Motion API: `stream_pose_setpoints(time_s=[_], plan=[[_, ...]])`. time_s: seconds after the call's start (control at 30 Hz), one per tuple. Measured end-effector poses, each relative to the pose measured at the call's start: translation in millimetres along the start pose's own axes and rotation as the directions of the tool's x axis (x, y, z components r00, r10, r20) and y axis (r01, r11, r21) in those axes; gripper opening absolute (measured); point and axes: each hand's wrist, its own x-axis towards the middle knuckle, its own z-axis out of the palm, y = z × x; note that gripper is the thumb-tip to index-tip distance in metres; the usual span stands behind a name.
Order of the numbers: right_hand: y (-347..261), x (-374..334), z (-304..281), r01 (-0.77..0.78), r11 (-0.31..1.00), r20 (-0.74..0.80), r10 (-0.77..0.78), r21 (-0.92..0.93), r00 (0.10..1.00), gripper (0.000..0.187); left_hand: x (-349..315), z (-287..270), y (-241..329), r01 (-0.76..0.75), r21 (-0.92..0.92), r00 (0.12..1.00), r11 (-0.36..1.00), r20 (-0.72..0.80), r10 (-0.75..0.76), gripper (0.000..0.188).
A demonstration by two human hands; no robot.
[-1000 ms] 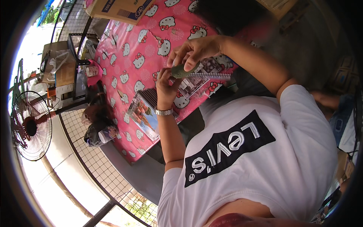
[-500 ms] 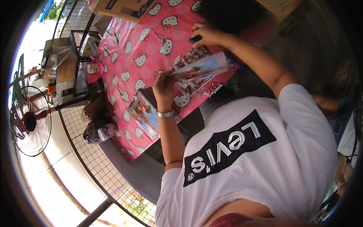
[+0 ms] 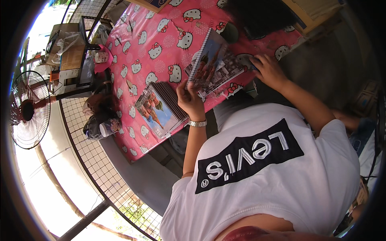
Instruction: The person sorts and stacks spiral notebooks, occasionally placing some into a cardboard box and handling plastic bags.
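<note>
My left hand (image 3: 191,100) has its fingers curled on the near corner of a spiral notebook (image 3: 209,56) with a colourful domed-building cover. The notebook lies slanted over a grey photo-patterned sheet or book (image 3: 230,72), its wire binding toward the far left. My right hand (image 3: 271,73) is at the table's right edge, fingers bent round something small and dark bluish, mostly hidden. Beyond the notebook sits a dark, rounded object (image 3: 230,33), apart from both hands. Left of my left hand a stack of spiral notebooks (image 3: 155,108) with similar covers rests near the table's front edge.
A pink cartoon-cat cloth covers the table (image 3: 136,80). A black blurred item (image 3: 261,18) and a cardboard box (image 3: 313,14) are at the far right, another box (image 3: 150,3) at the far edge. On the left stand a fan (image 3: 29,110) and a cup (image 3: 106,128).
My right hand has left the dark rounded object on the table and moved right, to the table edge. The notebook has swung so its binding points away; the view has shifted slightly.
</note>
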Motion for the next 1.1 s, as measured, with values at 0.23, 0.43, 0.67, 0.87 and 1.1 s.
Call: stream_pose_setpoints(time_s=[0.23, 0.43, 0.67, 0.87, 1.1], plan=[[-88.4, 54.3, -47.6, 0.404, 0.700, -0.260, -0.309, 0.589, 0.915, 0.052, -1.7, -5.2, -4.3, -0.047, 0.075, 0.996, 0.996, 0.081, 0.041, 0.016], [-116.9, 76.1, -49.9, 0.482, 0.624, -0.292, -0.388, 0.615, 0.874, 0.054, -1.6, -11.9, -14.2, -0.020, 0.047, 0.996, 0.999, 0.091, 0.015, 0.010], [-123.4, 78.7, -52.2, 0.507, 0.707, -0.299, -0.410, 0.493, 0.862, 0.051, -3.9, -8.2, -11.6, -0.041, 0.016, 0.997, 0.999, 0.060, 0.040, 0.026], [-133.5, 82.6, -56.8, 0.508, 0.774, -0.222, -0.457, 0.378, 0.861, 0.048, -2.6, -10.7, -15.2, -0.009, -0.092, 0.999, 0.996, 0.039, 0.013, 0.031], [-134.6, 83.4, -59.0, -0.443, 0.109, 0.454, -0.300, 0.890, 0.839, 0.040, 0.1, -12.3, 1.7, -0.088, -0.029, 0.995, 0.996, 0.042, 0.089, 0.028]])
